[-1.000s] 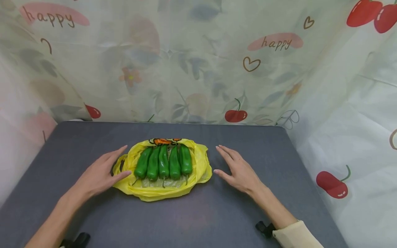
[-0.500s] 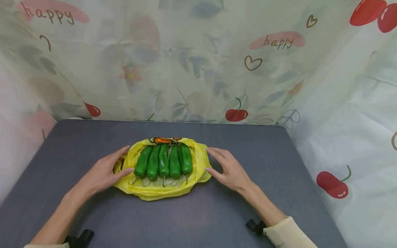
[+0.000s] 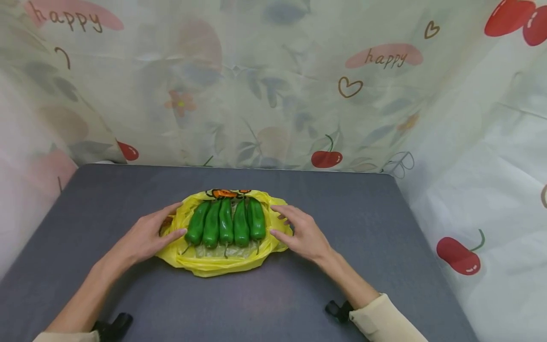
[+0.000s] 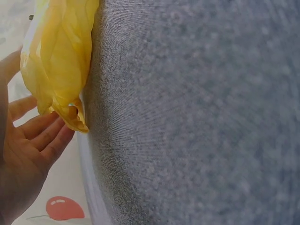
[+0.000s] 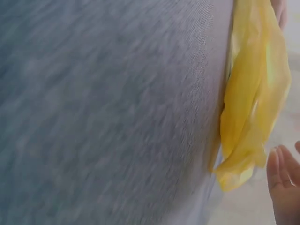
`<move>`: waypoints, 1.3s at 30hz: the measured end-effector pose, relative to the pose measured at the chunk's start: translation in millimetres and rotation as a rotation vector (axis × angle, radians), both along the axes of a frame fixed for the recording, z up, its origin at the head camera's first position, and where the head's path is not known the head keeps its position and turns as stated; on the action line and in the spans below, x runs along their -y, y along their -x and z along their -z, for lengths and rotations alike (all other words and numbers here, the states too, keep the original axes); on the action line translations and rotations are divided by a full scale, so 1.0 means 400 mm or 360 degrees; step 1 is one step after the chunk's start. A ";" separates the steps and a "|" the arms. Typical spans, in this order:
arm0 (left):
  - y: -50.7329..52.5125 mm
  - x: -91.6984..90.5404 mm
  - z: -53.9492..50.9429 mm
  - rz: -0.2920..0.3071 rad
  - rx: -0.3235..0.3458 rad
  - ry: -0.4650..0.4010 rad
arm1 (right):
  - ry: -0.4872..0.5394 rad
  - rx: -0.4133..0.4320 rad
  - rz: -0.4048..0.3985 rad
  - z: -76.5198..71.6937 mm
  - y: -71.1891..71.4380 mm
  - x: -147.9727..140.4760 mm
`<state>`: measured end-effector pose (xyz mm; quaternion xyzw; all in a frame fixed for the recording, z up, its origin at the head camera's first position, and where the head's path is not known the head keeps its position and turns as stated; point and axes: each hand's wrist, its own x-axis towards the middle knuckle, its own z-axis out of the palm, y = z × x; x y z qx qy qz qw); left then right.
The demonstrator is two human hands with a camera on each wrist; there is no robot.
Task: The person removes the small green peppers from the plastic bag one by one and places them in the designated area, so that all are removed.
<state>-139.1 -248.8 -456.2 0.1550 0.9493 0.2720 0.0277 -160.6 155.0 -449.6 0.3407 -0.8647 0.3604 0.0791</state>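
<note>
your left hand (image 3: 151, 235) stands at the left end of the yellow plastic bag (image 3: 213, 270), thumb and fingers spread wide around that end; you cannot be sure from these views whether they touch it. your right hand (image 3: 304, 233) reaches over the bag's right end, thumb and fingers apart and pinching nothing (the right wrist view shows fingertips just beside the plastic). the bag lies on the grey table (image 3: 265, 304), between your hands, its folds ringing five green peppers (image 3: 226, 223) set side by side. beyond the table hangs a patterned cloth (image 3: 256, 47), printed with hearts and cherries.
</note>
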 end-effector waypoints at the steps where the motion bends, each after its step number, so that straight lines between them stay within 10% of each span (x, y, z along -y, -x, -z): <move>1: 0.001 -0.001 0.000 -0.0001 0.0001 -0.0001 | 0.0027 0.0037 -0.0012 0.000 0.000 0.005; 15: -0.004 -0.002 0.004 -0.0001 -0.0012 -0.0016 | 0.0163 0.0546 0.0024 -0.009 0.000 0.058; 39: 0.003 -0.008 0.008 0.0012 -0.0038 0.0019 | -0.0205 0.0676 0.0198 0.000 0.016 0.096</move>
